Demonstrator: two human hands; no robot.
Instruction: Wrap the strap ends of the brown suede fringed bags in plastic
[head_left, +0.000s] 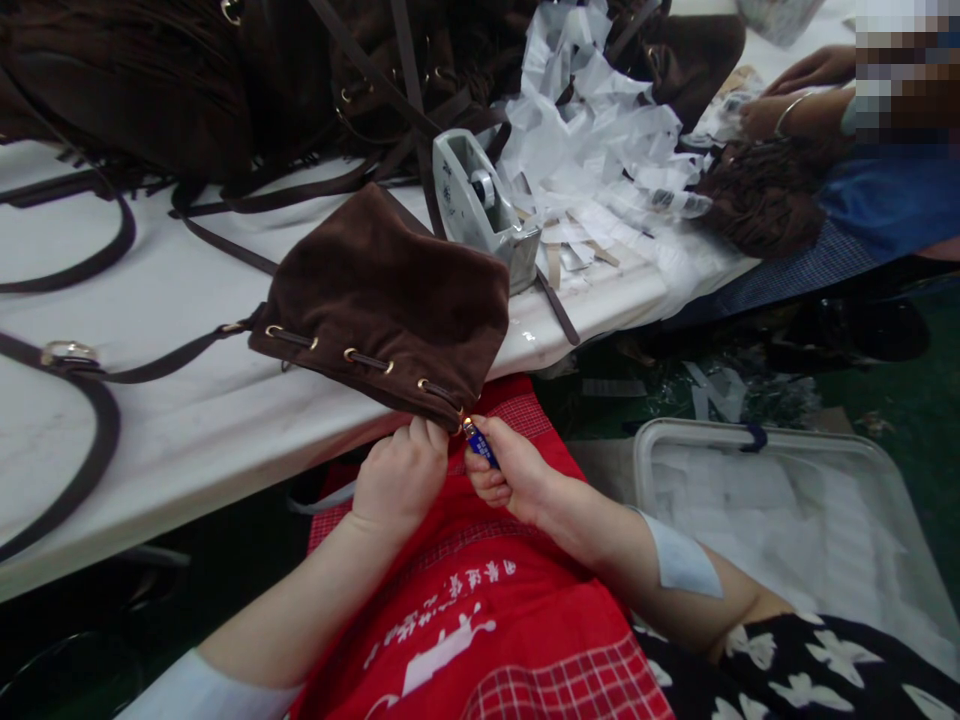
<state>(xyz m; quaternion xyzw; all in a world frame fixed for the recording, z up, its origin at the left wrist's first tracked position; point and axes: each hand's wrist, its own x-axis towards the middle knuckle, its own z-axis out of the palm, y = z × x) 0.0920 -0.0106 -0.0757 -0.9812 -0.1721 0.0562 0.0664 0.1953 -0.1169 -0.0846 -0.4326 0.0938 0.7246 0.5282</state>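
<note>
Fingers (491, 483) of the right hand (519, 468) are wrapped closed around a blue lighter (481, 447), its top glowing orange at the near corner of a brown bag (390, 290). The left hand (405, 472) has its fingers folded tight on the bag's near edge, just beside the lighter. The bag juts past the front of the white counter (172, 430), its strap (161, 368) trailing left; a gray tape dispenser (474, 200) stands just behind it.
</note>
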